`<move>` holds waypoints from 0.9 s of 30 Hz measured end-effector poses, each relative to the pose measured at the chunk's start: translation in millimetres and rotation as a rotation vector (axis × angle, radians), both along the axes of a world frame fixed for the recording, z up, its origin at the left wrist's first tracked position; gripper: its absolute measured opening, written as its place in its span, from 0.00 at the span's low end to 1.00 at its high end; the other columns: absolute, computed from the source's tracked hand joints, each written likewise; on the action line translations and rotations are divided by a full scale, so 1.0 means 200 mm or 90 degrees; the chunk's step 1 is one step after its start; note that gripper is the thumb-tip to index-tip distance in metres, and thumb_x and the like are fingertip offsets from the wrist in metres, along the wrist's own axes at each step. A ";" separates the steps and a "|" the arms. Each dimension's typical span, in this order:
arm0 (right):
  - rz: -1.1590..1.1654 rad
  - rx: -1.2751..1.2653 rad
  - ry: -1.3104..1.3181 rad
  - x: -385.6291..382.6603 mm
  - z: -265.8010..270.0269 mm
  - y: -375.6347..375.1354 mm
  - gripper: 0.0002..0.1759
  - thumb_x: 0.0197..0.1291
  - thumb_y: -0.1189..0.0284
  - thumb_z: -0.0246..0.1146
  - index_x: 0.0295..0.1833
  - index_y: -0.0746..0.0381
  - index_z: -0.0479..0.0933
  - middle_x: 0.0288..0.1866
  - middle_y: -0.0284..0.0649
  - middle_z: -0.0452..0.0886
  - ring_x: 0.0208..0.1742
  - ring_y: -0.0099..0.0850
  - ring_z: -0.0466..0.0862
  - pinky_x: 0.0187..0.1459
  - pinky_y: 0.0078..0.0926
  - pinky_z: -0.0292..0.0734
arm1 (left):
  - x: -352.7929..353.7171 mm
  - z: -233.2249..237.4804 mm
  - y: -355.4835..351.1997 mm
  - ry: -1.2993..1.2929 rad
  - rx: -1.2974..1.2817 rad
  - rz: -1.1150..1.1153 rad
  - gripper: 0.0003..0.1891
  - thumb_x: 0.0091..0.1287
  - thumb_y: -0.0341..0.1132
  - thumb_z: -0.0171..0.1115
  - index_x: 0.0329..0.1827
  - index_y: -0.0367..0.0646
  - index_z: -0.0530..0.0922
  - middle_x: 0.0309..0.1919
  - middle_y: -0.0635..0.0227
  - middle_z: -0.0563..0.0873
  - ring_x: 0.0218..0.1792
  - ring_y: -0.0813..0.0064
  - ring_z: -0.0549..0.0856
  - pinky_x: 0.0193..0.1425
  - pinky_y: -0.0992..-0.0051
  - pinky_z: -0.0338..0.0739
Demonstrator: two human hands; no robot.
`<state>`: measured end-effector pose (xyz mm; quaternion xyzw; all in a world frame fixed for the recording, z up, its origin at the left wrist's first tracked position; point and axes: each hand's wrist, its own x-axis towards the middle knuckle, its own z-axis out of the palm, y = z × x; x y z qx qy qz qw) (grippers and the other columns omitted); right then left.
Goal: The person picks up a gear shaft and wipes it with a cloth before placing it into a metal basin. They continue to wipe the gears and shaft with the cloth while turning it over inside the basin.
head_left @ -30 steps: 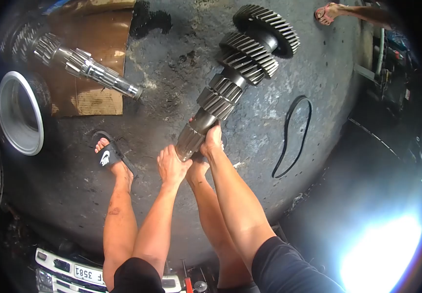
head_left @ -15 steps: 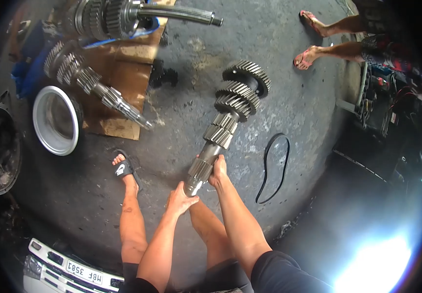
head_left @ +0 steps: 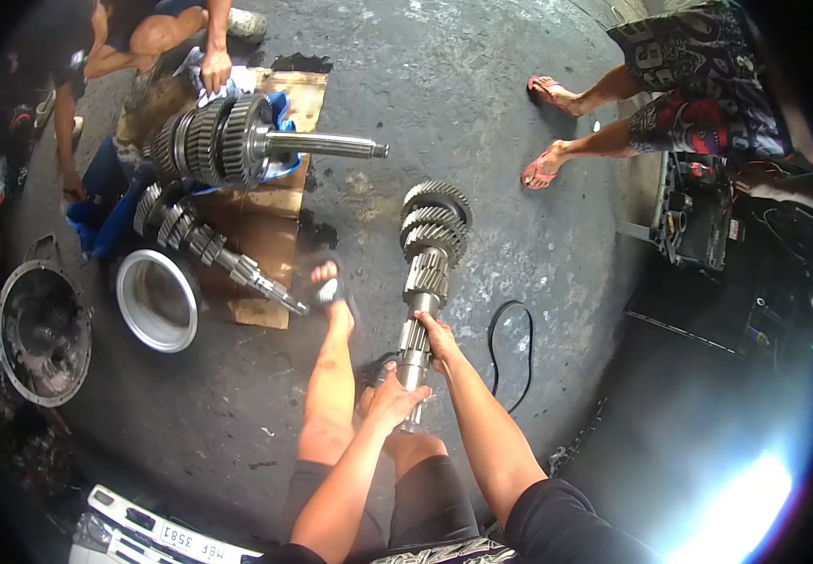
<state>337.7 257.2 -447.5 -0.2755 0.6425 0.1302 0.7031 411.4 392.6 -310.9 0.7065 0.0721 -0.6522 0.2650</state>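
Observation:
A long steel gear shaft (head_left: 426, 274) is in both of my hands, its large helical gears pointing away from me and its narrow end close to my knee. My left hand (head_left: 390, 400) is closed around the lower, smooth part. Higher up, my right hand (head_left: 438, 340) grips the splined section from the right side. Left of it, a second gear shaft (head_left: 207, 242) lies slanted on brown cardboard (head_left: 270, 226). Behind that one sits a bigger gear assembly (head_left: 223, 141) with a long splined shaft, on cardboard and blue cloth.
A silver ring-shaped rim (head_left: 156, 301) and a round dark housing (head_left: 42, 331) lie at left. A black belt (head_left: 530, 350) is on the floor at right. One person crouches top left, a hand (head_left: 216, 70) on a rag; another stands in pink flip-flops (head_left: 543, 164). A white bumper (head_left: 134, 531) is bottom left.
My left foot has stepped forward toward the cardboard. The held shaft now points more straight ahead, both hands still on it. The view has shifted, bringing the crouching person into sight.

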 end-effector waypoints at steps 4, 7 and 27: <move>-0.004 0.035 0.038 0.15 0.18 -0.14 0.27 0.58 0.55 0.72 0.52 0.65 0.77 0.36 0.38 0.83 0.32 0.31 0.86 0.37 0.38 0.86 | 0.22 0.17 -0.17 0.164 0.004 0.124 0.37 0.55 0.44 0.78 0.61 0.31 0.71 0.43 0.53 0.87 0.41 0.66 0.88 0.43 0.66 0.82; -0.011 0.070 0.068 0.23 0.27 -0.15 0.22 0.62 0.56 0.70 0.48 0.63 0.77 0.34 0.38 0.85 0.28 0.32 0.86 0.31 0.35 0.85 | 0.25 0.17 -0.19 0.228 0.058 0.154 0.34 0.54 0.40 0.78 0.59 0.33 0.72 0.40 0.57 0.87 0.37 0.69 0.87 0.40 0.67 0.82; 0.595 -0.402 0.003 0.65 -0.74 -1.26 0.23 0.71 0.55 0.58 0.49 0.65 0.82 0.46 0.54 0.86 0.53 0.50 0.85 0.56 0.42 0.77 | 0.34 0.24 -0.32 0.483 0.198 0.455 0.23 0.67 0.44 0.66 0.57 0.39 0.72 0.39 0.57 0.84 0.34 0.65 0.88 0.34 0.63 0.88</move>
